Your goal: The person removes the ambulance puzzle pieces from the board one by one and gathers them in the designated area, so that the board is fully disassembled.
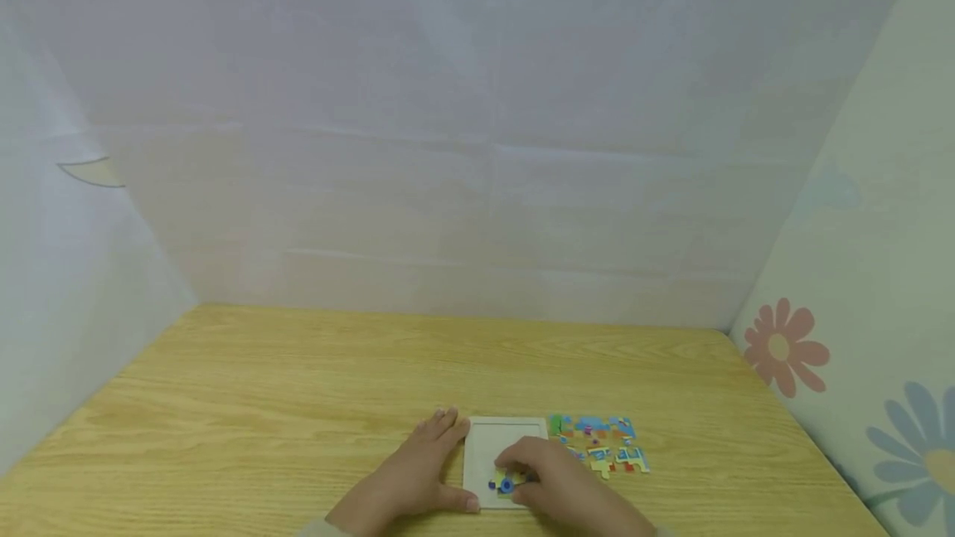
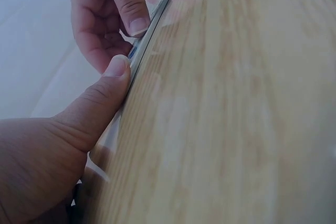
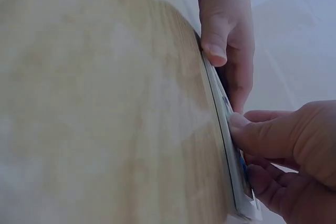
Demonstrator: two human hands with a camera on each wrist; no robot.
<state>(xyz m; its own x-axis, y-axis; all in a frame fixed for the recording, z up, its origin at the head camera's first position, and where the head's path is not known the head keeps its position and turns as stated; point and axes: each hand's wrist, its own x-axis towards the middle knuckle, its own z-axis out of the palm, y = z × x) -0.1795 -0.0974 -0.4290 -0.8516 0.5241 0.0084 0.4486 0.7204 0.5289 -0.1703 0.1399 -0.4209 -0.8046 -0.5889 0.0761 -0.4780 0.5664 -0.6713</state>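
Observation:
A white square puzzle tray (image 1: 487,444) lies on the table with a few coloured jigsaw pieces (image 1: 506,486) in its near part. My left hand (image 1: 418,469) rests along the tray's left side, fingers stretched toward the far corner and thumb on the near edge. Over the tray's near right part, my right hand (image 1: 559,486) pinches a jigsaw piece with bent fingers; the hand mostly hides that piece. In the right wrist view, the right thumb (image 3: 247,127) is low over the tray's rim (image 3: 223,140).
More jigsaw pieces (image 1: 597,437) with a colourful picture lie on the wooden table (image 1: 298,388) to the right of the tray, partly behind my right hand. Pale sheets (image 1: 448,189) stand around the table, the right one printed with flowers (image 1: 779,346).

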